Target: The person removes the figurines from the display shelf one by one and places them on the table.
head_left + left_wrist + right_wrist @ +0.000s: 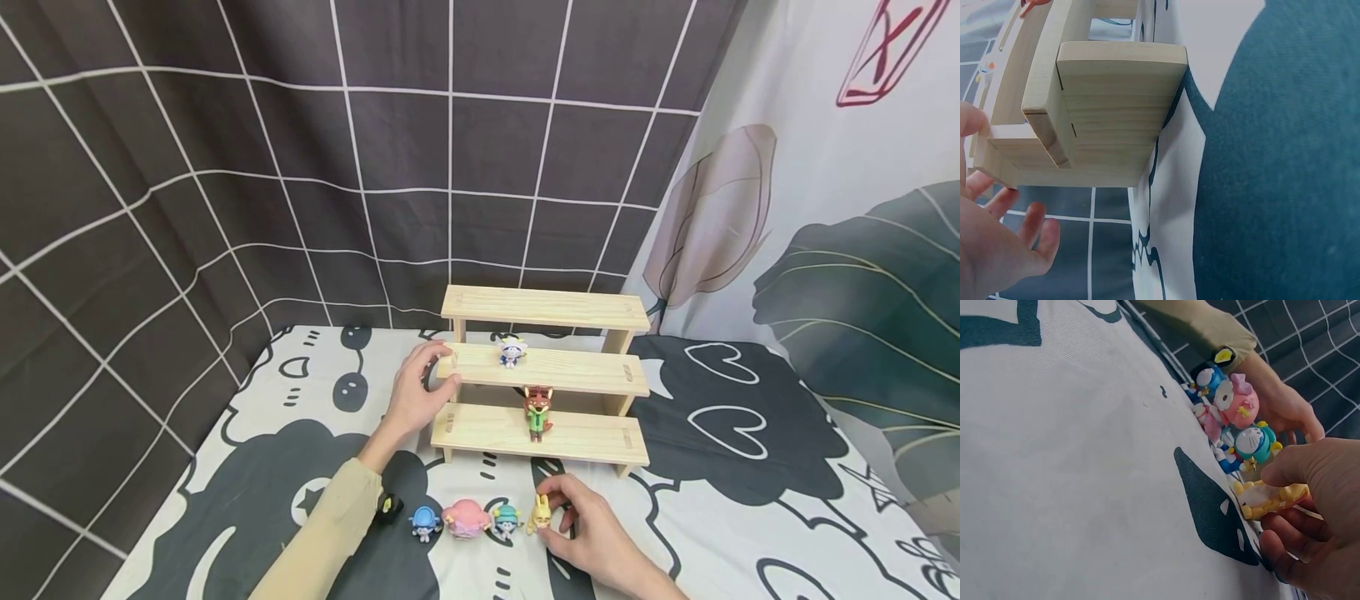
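Note:
My left hand [422,390] grips the left end of the middle step of a three-tier wooden shelf [570,372]. In the left wrist view its thumb and index finger lie either side of the board end, the other fingers loosely bent. On the bedding in front, my right hand [588,527] pinches a small yellow long-eared figurine [540,515] between thumb and fingers. Left of it stand a teal-hatted figurine [506,518], a pink round-headed figurine [467,518] and a blue-hatted figurine [424,522]. A white-and-blue figurine [512,352] stands on the middle step, a fox figurine [537,412] on the lowest.
A black figurine with yellow [388,506] sits partly behind the left sleeve [330,525]. Black-and-white patterned bedding [720,533] lies beneath everything. A dark grid-patterned curtain [397,142] hangs behind the shelf, and a pale leaf-printed one [810,183] at the right.

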`<state>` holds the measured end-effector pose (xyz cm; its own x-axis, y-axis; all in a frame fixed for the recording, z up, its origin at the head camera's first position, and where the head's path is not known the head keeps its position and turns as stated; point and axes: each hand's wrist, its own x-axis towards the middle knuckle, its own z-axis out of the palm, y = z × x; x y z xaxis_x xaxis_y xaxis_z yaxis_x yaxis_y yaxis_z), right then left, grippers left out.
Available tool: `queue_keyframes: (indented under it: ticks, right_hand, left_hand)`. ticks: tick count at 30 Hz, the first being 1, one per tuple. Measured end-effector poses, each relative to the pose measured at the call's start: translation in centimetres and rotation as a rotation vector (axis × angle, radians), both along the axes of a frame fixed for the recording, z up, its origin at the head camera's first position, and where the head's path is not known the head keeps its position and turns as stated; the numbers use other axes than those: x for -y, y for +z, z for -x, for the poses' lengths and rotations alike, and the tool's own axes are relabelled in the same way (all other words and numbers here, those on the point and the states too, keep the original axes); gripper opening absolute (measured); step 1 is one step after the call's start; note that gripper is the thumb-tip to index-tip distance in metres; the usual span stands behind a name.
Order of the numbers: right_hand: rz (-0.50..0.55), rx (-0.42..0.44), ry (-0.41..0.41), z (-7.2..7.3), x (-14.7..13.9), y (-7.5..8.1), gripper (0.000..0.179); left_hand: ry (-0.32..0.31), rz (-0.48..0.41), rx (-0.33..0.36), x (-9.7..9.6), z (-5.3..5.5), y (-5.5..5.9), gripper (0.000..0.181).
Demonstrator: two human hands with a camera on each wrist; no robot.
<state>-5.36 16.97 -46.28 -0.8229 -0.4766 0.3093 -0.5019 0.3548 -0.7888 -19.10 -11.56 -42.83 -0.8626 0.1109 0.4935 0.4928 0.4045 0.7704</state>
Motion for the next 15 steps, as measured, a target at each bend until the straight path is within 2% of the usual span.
queue_keyframes:
  ticks: [15]
  right_hand:
    - [-0.039,0.006,0.028,-0.08,0.03,0.22,0.044]
  left_hand:
    - [0.006,-0.003,0.013,-0.03,-0.15,0.08,0.038]
